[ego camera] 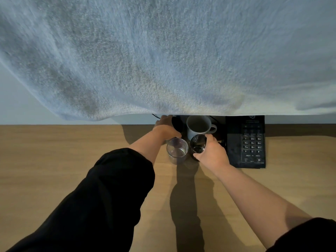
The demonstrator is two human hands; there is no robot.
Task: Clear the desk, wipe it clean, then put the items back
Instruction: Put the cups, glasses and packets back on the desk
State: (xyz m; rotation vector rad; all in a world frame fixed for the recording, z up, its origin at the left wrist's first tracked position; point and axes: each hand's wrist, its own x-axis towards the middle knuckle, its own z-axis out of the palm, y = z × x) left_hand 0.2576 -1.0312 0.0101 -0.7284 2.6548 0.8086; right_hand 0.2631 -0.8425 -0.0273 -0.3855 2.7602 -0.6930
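Note:
A pale blue towel hangs close in front of the camera and hides the upper half of the view. On the wooden desk, my right hand grips a clear glass that stands at the edge of a black tray. A second clear glass stands just to its left. My left hand reaches past that glass and curls round a dark round object at the back; the towel hides most of it. A grey mug stands behind the glasses.
A black desk phone with a keypad lies to the right of the glasses, close to my right hand. A dark cable runs along the wall behind. The pale wall meets the desk's far edge.

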